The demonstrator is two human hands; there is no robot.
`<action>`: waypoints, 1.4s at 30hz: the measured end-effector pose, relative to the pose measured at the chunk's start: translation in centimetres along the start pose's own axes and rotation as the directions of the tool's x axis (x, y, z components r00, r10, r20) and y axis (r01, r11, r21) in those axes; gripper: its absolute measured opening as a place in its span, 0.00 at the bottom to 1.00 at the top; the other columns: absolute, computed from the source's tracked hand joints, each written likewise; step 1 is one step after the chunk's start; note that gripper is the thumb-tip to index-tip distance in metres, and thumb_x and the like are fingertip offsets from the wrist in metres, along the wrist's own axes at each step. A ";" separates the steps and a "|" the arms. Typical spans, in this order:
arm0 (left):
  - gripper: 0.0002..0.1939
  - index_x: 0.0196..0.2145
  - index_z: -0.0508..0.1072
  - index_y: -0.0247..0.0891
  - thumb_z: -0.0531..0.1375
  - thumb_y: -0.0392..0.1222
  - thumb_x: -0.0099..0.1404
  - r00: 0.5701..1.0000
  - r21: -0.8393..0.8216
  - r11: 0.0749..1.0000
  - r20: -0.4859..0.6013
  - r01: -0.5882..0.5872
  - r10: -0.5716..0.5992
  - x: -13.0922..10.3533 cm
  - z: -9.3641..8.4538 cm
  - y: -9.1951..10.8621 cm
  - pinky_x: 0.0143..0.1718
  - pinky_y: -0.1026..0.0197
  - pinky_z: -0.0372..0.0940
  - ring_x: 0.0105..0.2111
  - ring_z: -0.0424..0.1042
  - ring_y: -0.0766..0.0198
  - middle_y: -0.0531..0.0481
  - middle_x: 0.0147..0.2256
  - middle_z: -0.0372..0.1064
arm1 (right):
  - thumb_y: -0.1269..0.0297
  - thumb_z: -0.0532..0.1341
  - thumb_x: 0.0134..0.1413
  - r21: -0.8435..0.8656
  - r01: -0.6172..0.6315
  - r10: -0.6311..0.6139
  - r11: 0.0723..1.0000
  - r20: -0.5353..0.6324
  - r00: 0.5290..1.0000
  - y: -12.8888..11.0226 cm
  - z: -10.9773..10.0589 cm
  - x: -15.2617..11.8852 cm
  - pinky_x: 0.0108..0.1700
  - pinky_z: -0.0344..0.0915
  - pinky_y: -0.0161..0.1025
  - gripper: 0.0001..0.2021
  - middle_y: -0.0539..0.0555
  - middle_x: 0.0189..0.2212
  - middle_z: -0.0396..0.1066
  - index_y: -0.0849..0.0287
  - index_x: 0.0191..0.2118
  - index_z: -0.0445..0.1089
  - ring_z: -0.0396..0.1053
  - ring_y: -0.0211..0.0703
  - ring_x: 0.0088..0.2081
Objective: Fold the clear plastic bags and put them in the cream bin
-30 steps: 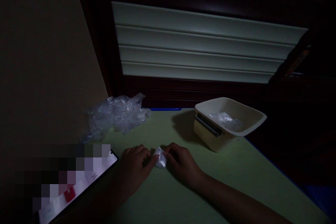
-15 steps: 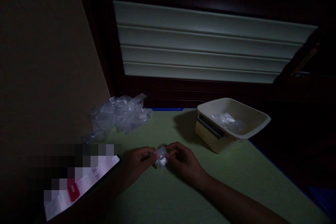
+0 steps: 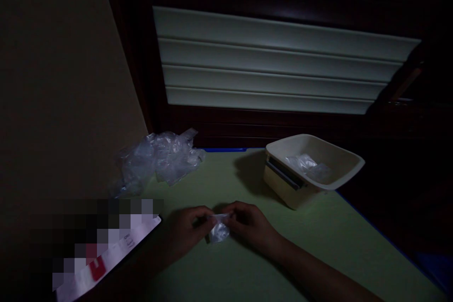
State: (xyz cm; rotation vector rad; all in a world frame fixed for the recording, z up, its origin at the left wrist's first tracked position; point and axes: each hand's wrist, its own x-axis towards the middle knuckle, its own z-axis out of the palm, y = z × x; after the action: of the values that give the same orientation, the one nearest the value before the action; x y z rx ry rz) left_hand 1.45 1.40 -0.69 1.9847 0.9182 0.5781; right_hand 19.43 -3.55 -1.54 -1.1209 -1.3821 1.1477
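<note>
A small clear plastic bag [image 3: 220,231] hangs between my two hands, just above the green tabletop [image 3: 226,179]. My left hand [image 3: 193,226] is closed, its thumb and fingers pinching the bag's upper left edge. On the other side my right hand [image 3: 249,224] pinches the upper right edge, also closed. Something whitish and shiny shows in the lower part of the bag, too dim to make out. Beyond my right hand stands a cream plastic bin [image 3: 283,188] with clear plastic bags [image 3: 307,165] inside it.
A heap of crumpled clear plastic bags [image 3: 173,155] lies at the back left against the wall [image 3: 71,80]. At the lower left is a lit screen [image 3: 116,255], partly blurred out. A dark door with pale slats [image 3: 269,71] rises behind the table.
Both hands have shifted slightly down in the picture and lie closer together along the bag's top edge. The bag now hangs flatter, its top edge stretched between the fingers.
</note>
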 end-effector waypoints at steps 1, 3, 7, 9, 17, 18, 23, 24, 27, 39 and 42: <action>0.11 0.29 0.72 0.37 0.54 0.45 0.61 1.000 -0.020 1.000 0.001 -0.002 0.002 0.0 0.0 0.1 0.32 0.66 0.60 0.28 0.68 0.65 0.54 0.26 0.70 | 0.58 0.63 0.44 0.002 -0.008 0.008 1.000 -0.020 1.000 0.0 -0.1 0.1 0.27 0.57 0.34 0.11 0.47 0.21 0.64 0.61 0.29 0.69 0.60 0.34 0.23; 0.10 0.34 0.71 0.37 0.56 0.45 0.59 1.000 -0.076 0.997 -0.011 -0.006 0.005 0.0 0.0 0.3 0.32 0.66 0.61 0.29 0.68 0.64 0.53 0.28 0.70 | 0.57 0.64 0.43 0.018 -0.019 0.020 1.000 -0.067 0.998 -0.2 -0.2 0.3 0.26 0.56 0.33 0.12 0.46 0.19 0.61 0.61 0.25 0.66 0.58 0.33 0.22; 0.11 0.37 0.71 0.38 0.60 0.42 0.55 1.000 -0.106 0.994 -0.026 -0.012 0.009 0.0 -0.1 0.5 0.36 0.64 0.61 0.34 0.69 0.63 0.51 0.33 0.70 | 0.53 0.65 0.40 0.079 -0.036 0.048 0.996 -0.150 0.988 -0.5 -0.6 0.5 0.24 0.54 0.33 0.15 0.45 0.18 0.59 0.60 0.25 0.64 0.56 0.32 0.21; 0.10 0.35 0.71 0.38 0.57 0.44 0.58 1.000 -0.105 0.995 0.000 -0.002 0.002 0.1 -0.2 0.4 0.37 0.63 0.61 0.34 0.69 0.62 0.51 0.33 0.71 | 0.51 0.65 0.39 0.110 -0.051 0.069 0.993 -0.165 0.984 -0.7 -0.7 0.4 0.23 0.53 0.32 0.16 0.44 0.17 0.58 0.59 0.24 0.63 0.55 0.32 0.19; 0.16 0.36 0.69 0.36 0.56 0.51 0.57 0.996 -0.263 0.962 -0.041 0.070 -0.083 0.5 -0.1 -0.2 0.37 0.60 0.64 0.34 0.71 0.59 0.48 0.33 0.73 | 0.48 0.67 0.34 0.177 -0.084 0.108 0.981 -0.133 0.985 -0.7 -0.4 0.1 0.23 0.58 0.33 0.20 0.44 0.15 0.61 0.58 0.21 0.60 0.61 0.33 0.19; 0.18 0.39 0.69 0.35 0.58 0.50 0.56 0.996 -0.277 0.958 -0.042 0.069 -0.084 0.5 -0.1 -0.2 0.37 0.60 0.64 0.35 0.71 0.59 0.47 0.34 0.73 | 0.48 0.67 0.35 0.179 -0.082 0.107 0.980 -0.132 0.985 -0.7 -0.3 0.1 0.23 0.58 0.33 0.20 0.45 0.15 0.62 0.59 0.21 0.60 0.62 0.34 0.19; 0.14 0.37 0.72 0.36 0.57 0.48 0.57 0.998 -0.178 0.982 0.003 0.057 -0.057 0.4 -0.2 -0.1 0.33 0.63 0.62 0.33 0.70 0.61 0.50 0.32 0.72 | 0.49 0.66 0.36 0.185 -0.081 0.103 0.979 -0.110 0.989 -0.3 -0.1 0.4 0.24 0.59 0.33 0.20 0.48 0.18 0.66 0.60 0.22 0.61 0.63 0.34 0.20; 0.13 0.33 0.72 0.36 0.56 0.48 0.58 0.998 -0.137 0.989 0.002 0.057 -0.057 0.4 -0.3 -0.1 0.32 0.64 0.61 0.31 0.69 0.62 0.51 0.30 0.71 | 0.50 0.67 0.36 0.185 -0.080 0.101 0.980 -0.106 0.989 -0.2 -0.1 0.4 0.24 0.58 0.33 0.19 0.48 0.18 0.67 0.60 0.22 0.61 0.63 0.33 0.20; 0.14 0.28 0.72 0.37 0.53 0.49 0.60 0.997 -0.077 0.995 -0.026 0.070 -0.072 0.4 -0.3 -0.2 0.30 0.65 0.60 0.29 0.68 0.63 0.53 0.26 0.70 | 0.51 0.66 0.38 0.177 -0.066 0.086 0.982 -0.105 0.991 0.1 -0.1 0.4 0.24 0.57 0.32 0.18 0.46 0.18 0.65 0.60 0.22 0.61 0.61 0.32 0.20; 0.13 0.30 0.73 0.38 0.53 0.48 0.60 0.997 0.025 0.997 0.020 0.071 -0.072 0.3 -0.3 0.2 0.32 0.66 0.60 0.30 0.70 0.63 0.54 0.28 0.72 | 0.55 0.62 0.46 0.010 0.082 -0.080 0.997 -0.111 0.991 0.7 0.2 0.6 0.31 0.63 0.36 0.13 0.50 0.25 0.68 0.59 0.32 0.65 0.66 0.37 0.27; 0.13 0.31 0.73 0.40 0.54 0.49 0.59 0.997 0.073 0.994 0.012 0.077 -0.078 0.3 -0.3 0.4 0.33 0.66 0.61 0.32 0.70 0.62 0.55 0.29 0.72 | 0.59 0.60 0.49 -0.121 0.115 -0.130 0.986 -0.123 0.984 0.3 -0.1 0.4 0.29 0.62 0.35 0.09 0.50 0.23 0.67 0.60 0.28 0.66 0.65 0.37 0.25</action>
State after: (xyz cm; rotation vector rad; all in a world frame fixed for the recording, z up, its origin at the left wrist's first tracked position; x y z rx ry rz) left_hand 1.57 1.69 -0.16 2.0054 1.0146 0.4920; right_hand 19.52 -3.06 -1.80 -1.1534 -1.4078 0.9007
